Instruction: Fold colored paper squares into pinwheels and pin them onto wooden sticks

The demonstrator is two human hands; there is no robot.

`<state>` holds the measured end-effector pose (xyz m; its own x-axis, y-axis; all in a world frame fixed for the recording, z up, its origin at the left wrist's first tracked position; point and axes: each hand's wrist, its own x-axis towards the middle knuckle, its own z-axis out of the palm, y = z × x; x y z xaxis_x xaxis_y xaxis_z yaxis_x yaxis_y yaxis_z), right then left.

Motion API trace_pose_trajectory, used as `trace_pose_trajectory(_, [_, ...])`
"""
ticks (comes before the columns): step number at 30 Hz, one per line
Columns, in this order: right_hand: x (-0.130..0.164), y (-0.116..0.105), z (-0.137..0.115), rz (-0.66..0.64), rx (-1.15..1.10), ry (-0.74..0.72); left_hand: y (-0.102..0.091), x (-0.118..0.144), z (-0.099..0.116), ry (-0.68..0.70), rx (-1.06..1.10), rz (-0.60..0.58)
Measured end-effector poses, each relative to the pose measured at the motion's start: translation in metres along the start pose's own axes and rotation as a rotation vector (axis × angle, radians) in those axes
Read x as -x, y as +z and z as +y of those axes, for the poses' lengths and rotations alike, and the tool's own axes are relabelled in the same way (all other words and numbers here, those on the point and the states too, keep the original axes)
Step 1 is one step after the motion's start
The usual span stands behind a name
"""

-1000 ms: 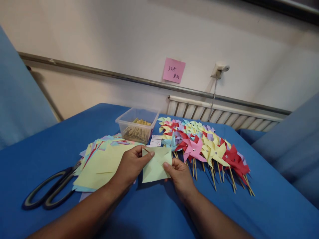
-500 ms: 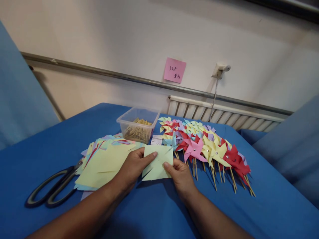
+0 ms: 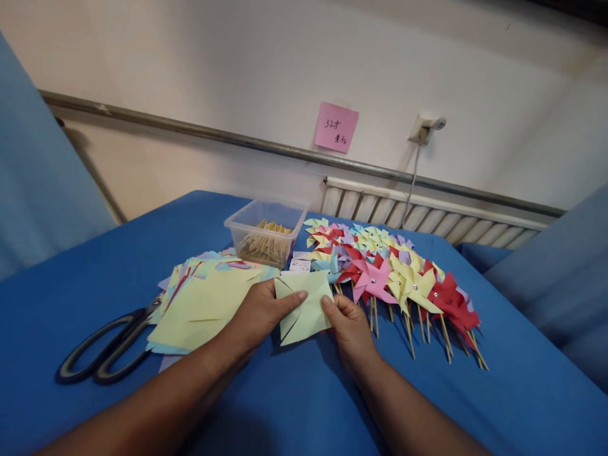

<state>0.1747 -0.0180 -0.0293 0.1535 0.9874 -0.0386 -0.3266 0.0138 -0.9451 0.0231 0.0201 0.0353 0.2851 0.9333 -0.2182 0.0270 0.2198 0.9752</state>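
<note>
A pale green paper square (image 3: 306, 313) with slits cut in from its corners is held up above the blue cloth. My left hand (image 3: 266, 310) pinches its left side, thumb on top and fingers behind. At the right edge, my right hand (image 3: 349, 323) grips it between thumb and fingers. Left of my left hand lies a loose stack of coloured paper sheets (image 3: 204, 310), the top one pale yellow-green with a slit. Scissors (image 3: 107, 348) with dark handles rest beside the stack, their blades partly under the paper.
Behind the hands stands a clear plastic box (image 3: 266, 231) holding many thin sticks. Finished paper pinwheels (image 3: 375, 278) on sticks lie massed on the right. Small white printed cards (image 3: 300, 263) lie between them. A pink note (image 3: 336, 126) is stuck on the wall above a metal rail (image 3: 237, 142).
The paper square has tilted slightly in my hands, and its slit at the lower left looks shifted. My hands keep the same hold, and the view has moved a little.
</note>
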Motion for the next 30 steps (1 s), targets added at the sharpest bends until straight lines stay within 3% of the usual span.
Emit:
trace_pose_trajectory(6, [-0.0014,-0.0007,-0.0001,0.024,0.03,-0.029,-0.0012,-0.0009,0.0024,0.024,-0.071,0.053])
trace_pose_trajectory(21, [-0.0033,-0.0041,-0.0019,0.127,-0.026,-0.094,-0.003,-0.001,-0.0031,0.018,-0.055,-0.13])
trace_pose_trajectory(30, [-0.0016,-0.0027,-0.0056,0.127,-0.013,-0.1,-0.0026,0.0001,-0.0003,0.097,-0.226,-0.038])
